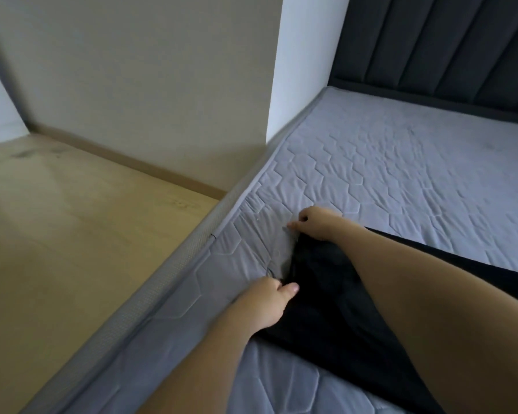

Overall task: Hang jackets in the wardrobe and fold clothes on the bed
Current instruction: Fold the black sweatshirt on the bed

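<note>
A black garment [326,300] lies spread on the grey quilted mattress [401,174], near the bed's left edge. My left hand [263,303] grips the garment's near left corner, thumb on top. My right hand [317,221] pinches the garment's far left corner with curled fingers, just beyond the left hand. My right forearm crosses over the cloth and hides part of it. The garment runs off toward the lower right of the view.
The bed's dark padded headboard [431,40] stands at the back right. A beige wall panel [147,79] and a white wall corner [305,61] rise at the bed's left. Light wooden floor [72,234] lies to the left of the mattress edge.
</note>
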Demonstrator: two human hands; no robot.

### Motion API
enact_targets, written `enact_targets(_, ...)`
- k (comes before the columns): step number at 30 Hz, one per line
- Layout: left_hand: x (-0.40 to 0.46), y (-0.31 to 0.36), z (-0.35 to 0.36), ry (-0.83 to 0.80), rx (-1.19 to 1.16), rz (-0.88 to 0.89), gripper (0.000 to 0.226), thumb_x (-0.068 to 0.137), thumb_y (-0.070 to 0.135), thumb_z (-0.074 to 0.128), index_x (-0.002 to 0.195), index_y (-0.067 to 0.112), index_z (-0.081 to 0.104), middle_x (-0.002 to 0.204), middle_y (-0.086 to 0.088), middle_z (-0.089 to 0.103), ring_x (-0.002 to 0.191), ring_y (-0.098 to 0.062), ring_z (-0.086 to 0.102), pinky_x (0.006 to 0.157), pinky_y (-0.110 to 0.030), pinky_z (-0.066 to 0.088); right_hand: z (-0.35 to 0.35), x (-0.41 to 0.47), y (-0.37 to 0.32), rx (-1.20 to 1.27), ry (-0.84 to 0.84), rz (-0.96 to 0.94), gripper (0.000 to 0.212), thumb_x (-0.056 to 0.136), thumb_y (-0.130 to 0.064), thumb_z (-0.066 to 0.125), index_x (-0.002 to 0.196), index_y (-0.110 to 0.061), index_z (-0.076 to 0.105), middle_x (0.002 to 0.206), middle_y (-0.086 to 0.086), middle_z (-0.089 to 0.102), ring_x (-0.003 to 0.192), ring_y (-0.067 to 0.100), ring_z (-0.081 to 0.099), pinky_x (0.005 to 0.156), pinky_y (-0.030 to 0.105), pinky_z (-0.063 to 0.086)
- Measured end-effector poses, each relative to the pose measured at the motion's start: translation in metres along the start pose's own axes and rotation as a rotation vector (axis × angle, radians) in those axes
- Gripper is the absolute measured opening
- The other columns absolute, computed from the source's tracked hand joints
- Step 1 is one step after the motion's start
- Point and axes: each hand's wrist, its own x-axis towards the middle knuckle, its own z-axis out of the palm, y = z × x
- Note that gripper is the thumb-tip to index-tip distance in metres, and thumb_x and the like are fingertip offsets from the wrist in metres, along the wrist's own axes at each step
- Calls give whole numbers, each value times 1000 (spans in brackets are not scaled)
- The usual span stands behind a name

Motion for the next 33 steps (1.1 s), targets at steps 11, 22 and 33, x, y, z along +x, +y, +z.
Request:
enact_targets(11,-24,81,-184,243,64,111,42,94,41,60,64,12,56,60,0,52,56,-16,50,55,-27,35,-147,15,-66,687,537,137,46,82,-33,61,53,-18,29,43,-6,29,48,17,36,47,27,27)
enact_targets(22,-230,377,-330,803,565,457,27,97,38,50,88,15,64,81,1,62,80,-21,59,69,-30,44,-442,-131,-90,1637,858,-47,30,79,-41,68,80,-13,57,71,-2,52,64,16,49,53,26,38)
enact_targets(33,-319,476,-91,32,429,424,24,92,34,65,95,11,70,84,-1,74,74,-16,69,70,-26,55,-350,-324,119,2190,727,-156,36,78,-42,70,60,-21,46,56,-5,53,53,15,56,66,29,53)
